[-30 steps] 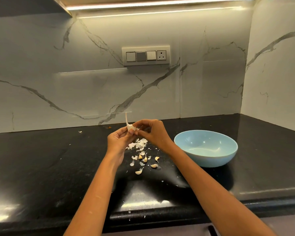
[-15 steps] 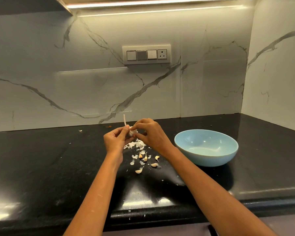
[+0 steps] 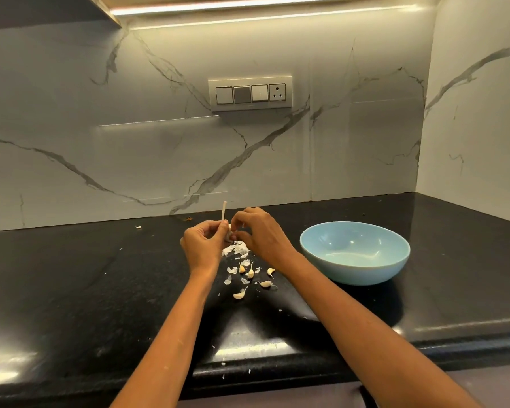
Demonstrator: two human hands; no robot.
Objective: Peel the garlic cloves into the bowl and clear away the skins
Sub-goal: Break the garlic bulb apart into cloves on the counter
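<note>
The left hand (image 3: 203, 246) and the right hand (image 3: 258, 234) meet above the black counter (image 3: 71, 290), fingers of both curled round a small garlic piece (image 3: 228, 232) pinched between them; its pale stem (image 3: 223, 212) sticks up toward twelve o'clock from the left thumb and forefinger. Directly below the hands, at six o'clock, lies a heap of papery white skins (image 3: 236, 248), and just beyond it, nearer the counter's front edge, several loose cloves (image 3: 250, 272) are scattered among smaller flakes, one clove (image 3: 239, 295) lying lowest and apart from the rest. At three o'clock from the hands sits the light blue bowl (image 3: 354, 267), upright on the counter, near the right wrist but not touching it. At twelve o'clock on the marble backsplash (image 3: 100, 128) is a switch panel (image 3: 250, 93) with a socket.
</note>
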